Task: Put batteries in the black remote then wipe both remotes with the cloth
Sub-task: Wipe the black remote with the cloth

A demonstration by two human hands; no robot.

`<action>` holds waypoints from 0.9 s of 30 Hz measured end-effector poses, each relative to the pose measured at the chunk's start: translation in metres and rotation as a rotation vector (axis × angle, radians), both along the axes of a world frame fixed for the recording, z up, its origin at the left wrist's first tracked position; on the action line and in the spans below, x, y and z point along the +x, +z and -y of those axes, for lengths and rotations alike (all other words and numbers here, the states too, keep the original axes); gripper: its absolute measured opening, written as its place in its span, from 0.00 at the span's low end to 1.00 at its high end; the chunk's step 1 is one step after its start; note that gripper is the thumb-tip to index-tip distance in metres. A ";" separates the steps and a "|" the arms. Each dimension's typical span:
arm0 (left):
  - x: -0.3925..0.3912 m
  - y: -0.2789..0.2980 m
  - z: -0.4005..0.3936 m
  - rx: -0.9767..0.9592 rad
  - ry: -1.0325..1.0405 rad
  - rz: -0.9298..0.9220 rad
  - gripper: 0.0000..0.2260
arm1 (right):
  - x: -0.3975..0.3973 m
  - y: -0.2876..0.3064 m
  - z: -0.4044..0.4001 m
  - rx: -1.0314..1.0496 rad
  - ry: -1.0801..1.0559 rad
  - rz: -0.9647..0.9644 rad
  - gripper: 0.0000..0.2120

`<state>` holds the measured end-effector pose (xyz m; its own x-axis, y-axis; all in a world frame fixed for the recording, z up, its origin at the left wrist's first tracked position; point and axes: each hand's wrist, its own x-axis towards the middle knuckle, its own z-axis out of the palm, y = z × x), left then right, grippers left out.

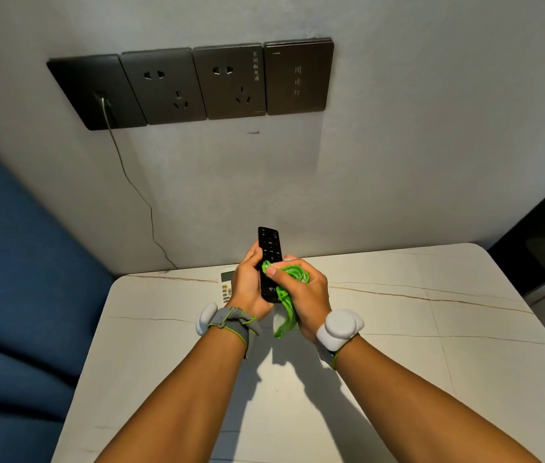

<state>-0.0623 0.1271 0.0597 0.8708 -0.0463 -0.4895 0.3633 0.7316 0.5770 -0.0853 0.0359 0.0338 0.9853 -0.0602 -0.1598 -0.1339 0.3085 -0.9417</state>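
Observation:
My left hand (247,282) grips the black remote (269,245) from its left side and holds it upright above the table, buttons facing me. My right hand (304,292) clutches the green cloth (289,274) and presses it with the thumb against the remote's lower front. A loose end of the cloth hangs down below my right palm. The white remote (225,285) lies on the table behind my left hand, mostly hidden. No batteries are visible.
A white marble-look table (398,329) with rounded corners stands against a grey wall. A row of dark sockets and switches (197,83) is on the wall, with a thin cable (137,192) running down. A blue sofa (13,279) sits at the left.

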 end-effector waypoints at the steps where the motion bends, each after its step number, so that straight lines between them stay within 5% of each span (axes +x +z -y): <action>1: 0.001 -0.001 0.000 0.002 0.020 -0.007 0.18 | -0.004 -0.002 0.001 -0.018 0.020 0.013 0.10; 13: -0.009 0.000 -0.001 -0.082 -0.020 -0.041 0.19 | 0.012 0.002 -0.008 -0.326 -0.099 0.080 0.06; 21: -0.009 0.007 -0.004 -0.103 -0.004 0.010 0.18 | 0.005 0.002 -0.010 -0.128 -0.017 0.055 0.05; 27: -0.002 -0.002 -0.010 -0.194 0.205 -0.061 0.17 | -0.024 -0.002 -0.008 -0.083 0.151 0.161 0.06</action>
